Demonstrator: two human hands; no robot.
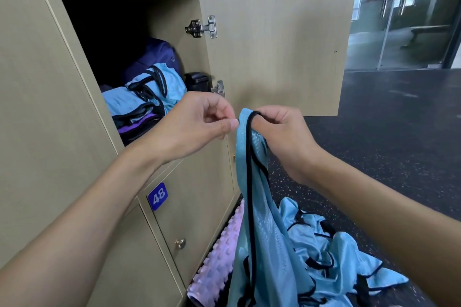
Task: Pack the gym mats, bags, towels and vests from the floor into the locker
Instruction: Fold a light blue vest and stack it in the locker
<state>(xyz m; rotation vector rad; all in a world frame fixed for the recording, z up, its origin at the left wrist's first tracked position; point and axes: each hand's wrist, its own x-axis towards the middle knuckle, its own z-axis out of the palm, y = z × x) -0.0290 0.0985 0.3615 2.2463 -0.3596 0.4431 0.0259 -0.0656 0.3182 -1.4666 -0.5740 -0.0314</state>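
Observation:
A light blue vest with black trim (259, 207) hangs in front of the open locker (124, 32). My right hand (282, 137) grips its top, with the black strap looped over the fingers. My left hand (199, 124) pinches the vest's upper edge right beside it. Inside the locker lie folded blue vests (147, 92) on purple fabric, with a dark purple bag (157, 55) behind them. More blue vests (331, 262) are heaped on the dark floor at the lower right. A pink studded mat (219, 264) lies on the floor against the locker base.
The locker door (274, 45) stands open to the right, with two metal hinges. Below is closed locker 48 (157, 196) with a small brass knob (180, 243). A small black object (197, 81) sits by the lower hinge. Glass doors (404, 12) are at the far right.

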